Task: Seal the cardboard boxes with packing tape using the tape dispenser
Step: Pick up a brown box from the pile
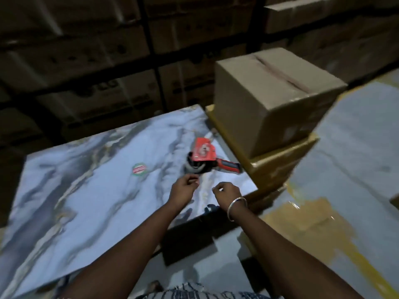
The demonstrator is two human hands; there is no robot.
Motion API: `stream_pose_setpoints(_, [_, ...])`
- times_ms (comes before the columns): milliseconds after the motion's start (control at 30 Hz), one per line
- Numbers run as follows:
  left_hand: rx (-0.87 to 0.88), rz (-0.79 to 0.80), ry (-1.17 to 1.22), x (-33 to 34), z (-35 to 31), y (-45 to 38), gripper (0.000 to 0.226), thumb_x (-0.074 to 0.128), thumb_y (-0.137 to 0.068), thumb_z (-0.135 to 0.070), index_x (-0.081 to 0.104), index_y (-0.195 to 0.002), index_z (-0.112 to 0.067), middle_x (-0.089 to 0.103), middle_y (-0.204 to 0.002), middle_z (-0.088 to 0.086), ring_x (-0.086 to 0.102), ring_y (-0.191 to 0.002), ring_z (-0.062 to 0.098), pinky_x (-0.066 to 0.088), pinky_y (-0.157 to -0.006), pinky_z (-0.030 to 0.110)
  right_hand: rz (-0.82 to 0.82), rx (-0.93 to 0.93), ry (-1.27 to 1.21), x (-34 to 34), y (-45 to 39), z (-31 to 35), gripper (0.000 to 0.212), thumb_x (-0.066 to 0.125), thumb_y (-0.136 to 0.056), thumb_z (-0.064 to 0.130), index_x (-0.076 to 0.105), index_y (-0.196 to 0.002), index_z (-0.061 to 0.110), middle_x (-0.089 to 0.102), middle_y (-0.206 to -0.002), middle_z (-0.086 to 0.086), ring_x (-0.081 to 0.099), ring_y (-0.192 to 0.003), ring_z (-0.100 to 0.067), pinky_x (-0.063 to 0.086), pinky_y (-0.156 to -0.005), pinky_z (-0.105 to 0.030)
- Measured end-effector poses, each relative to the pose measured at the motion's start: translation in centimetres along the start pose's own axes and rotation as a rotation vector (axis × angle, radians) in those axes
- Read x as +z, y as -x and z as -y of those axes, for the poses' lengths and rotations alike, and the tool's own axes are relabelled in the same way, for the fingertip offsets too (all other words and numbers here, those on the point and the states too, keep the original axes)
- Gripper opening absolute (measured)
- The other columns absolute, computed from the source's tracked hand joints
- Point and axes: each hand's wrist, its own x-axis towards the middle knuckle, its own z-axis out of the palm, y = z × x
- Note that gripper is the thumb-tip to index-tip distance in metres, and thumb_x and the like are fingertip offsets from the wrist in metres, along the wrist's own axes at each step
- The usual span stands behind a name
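Note:
A red tape dispenser (205,157) lies on its side on the marble-patterned table (86,190), its handle pointing right toward a stack of boxes. My left hand (183,187) hovers just in front of the tape roll, fingers curled, fingertips close to the roll's edge; blur hides whether they pinch anything. My right hand (226,192), with a metal bangle on the wrist, hangs beside it over the table's near right corner, loosely curled and holding nothing. A closed cardboard box (269,93) with a strip of tape along its top seam sits on the stack (280,165).
A round green and red sticker (139,168) is on the tabletop left of the dispenser. Walls of stacked cartons (97,61) fill the dark background. Grey floor (356,147) with a brown patch and a yellow line lies to the right.

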Motion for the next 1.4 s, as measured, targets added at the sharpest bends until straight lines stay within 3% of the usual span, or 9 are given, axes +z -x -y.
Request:
stream_pose_setpoints(233, [-0.121, -0.329, 0.181, -17.7, 8.8, 5.0, 0.016, 0.062, -0.095, -0.014, 0.070, -0.108, -0.020, 0.072, -0.103, -0.004, 0.063, -0.092, 0.002, 0.046, -0.077, 0.028, 0.230, -0.275, 0.217, 15.7, 2.8, 13.6, 0.020, 0.059, -0.095, 0.029, 0.075, -0.091, 0.017, 0.074, -0.093, -0.009, 0.067, -0.095, -0.029, 0.051, -0.080, -0.030])
stream_pose_setpoints(367, [-0.200, -0.489, 0.259, -28.6, 16.0, 9.5, 0.014, 0.063, -0.095, -0.012, 0.067, -0.106, -0.020, 0.071, -0.107, 0.001, 0.065, -0.100, 0.013, 0.047, -0.082, 0.025, 0.370, -0.367, 0.315, 27.4, 6.4, 19.9, 0.022, 0.059, -0.096, 0.029, 0.075, -0.098, 0.015, 0.074, -0.095, -0.009, 0.067, -0.096, -0.028, 0.046, -0.077, -0.027])
stream_pose_setpoints(467, [-0.253, -0.604, 0.285, -36.3, 22.5, 13.1, 0.010, 0.067, -0.091, -0.015, 0.067, -0.099, -0.020, 0.072, -0.108, 0.009, 0.066, -0.105, 0.024, 0.050, -0.092, 0.035, 0.495, -0.448, 0.393, 36.4, 9.9, 23.5, 0.023, 0.061, -0.096, 0.031, 0.075, -0.100, 0.013, 0.074, -0.097, -0.011, 0.067, -0.097, -0.029, 0.047, -0.080, -0.028])
stream_pose_setpoints(600, [-0.384, -0.860, 0.463, -43.5, 31.7, 18.9, 0.016, 0.062, -0.064, -0.032, 0.068, -0.079, -0.027, 0.072, -0.095, 0.012, 0.068, -0.099, 0.033, 0.053, -0.094, 0.044, 0.687, -0.570, 0.531, 46.5, 15.0, 27.4, 0.022, 0.059, -0.096, 0.028, 0.075, -0.100, 0.012, 0.074, -0.097, -0.012, 0.067, -0.097, -0.029, 0.043, -0.074, -0.027])
stream_pose_setpoints(767, [-0.559, -1.079, 0.602, -47.6, 35.5, 26.5, 0.010, 0.063, -0.092, -0.007, 0.072, -0.093, -0.012, 0.071, -0.090, 0.002, 0.064, -0.089, 0.022, 0.046, -0.069, 0.019, 0.869, -0.675, 0.692, 56.0, 19.2, 30.2, 0.022, 0.058, -0.096, 0.026, 0.074, -0.094, 0.011, 0.074, -0.088, -0.012, 0.068, -0.085, -0.027, 0.050, -0.071, -0.029])
stream_pose_setpoints(967, [-0.756, -1.238, 0.727, -49.1, 41.4, 30.9, 0.010, 0.067, -0.091, -0.012, 0.070, -0.090, -0.022, 0.069, -0.102, 0.000, 0.062, -0.104, 0.020, 0.044, -0.093, 0.029, 1.038, -0.748, 0.812, 66.3, 21.6, 32.4, 0.024, 0.061, -0.095, 0.031, 0.074, -0.101, 0.011, 0.073, -0.100, -0.011, 0.065, -0.097, -0.029, 0.043, -0.075, -0.028])
stream_pose_setpoints(1100, [-0.865, -1.290, 0.790, -50.2, 45.0, 31.9, 0.009, 0.064, -0.094, -0.017, 0.070, -0.101, -0.016, 0.067, -0.106, 0.000, 0.058, -0.106, 0.019, 0.041, -0.090, 0.028, 1.125, -0.740, 0.861, 73.7, 21.6, 32.9, 0.023, 0.063, -0.095, 0.030, 0.076, -0.101, 0.012, 0.075, -0.101, -0.011, 0.068, -0.099, -0.029, 0.046, -0.077, -0.028])
stream_pose_setpoints(1200, [-0.917, -1.298, 0.847, -50.3, 49.0, 31.8, 0.013, 0.062, -0.096, -0.017, 0.070, -0.106, -0.014, 0.068, -0.113, 0.003, 0.059, -0.108, 0.020, 0.040, -0.090, 0.028, 1.159, -0.703, 0.946, 79.3, 20.8, 31.7, 0.024, 0.064, -0.094, 0.030, 0.076, -0.104, 0.012, 0.074, -0.107, -0.011, 0.067, -0.103, -0.029, 0.052, -0.087, -0.032])
stream_pose_setpoints(1400, [-1.026, -1.276, 0.904, -49.9, 60.2, 30.0, 0.024, 0.060, -0.098, -0.017, 0.067, -0.120, -0.010, 0.066, -0.124, 0.009, 0.058, -0.115, 0.024, 0.040, -0.092, 0.029, 1.152, -0.706, 1.136, 91.1, 17.8, 27.2, 0.028, 0.064, -0.094, 0.030, 0.074, -0.113, 0.013, 0.071, -0.120, -0.011, 0.064, -0.113, -0.029, 0.053, -0.097, -0.037])
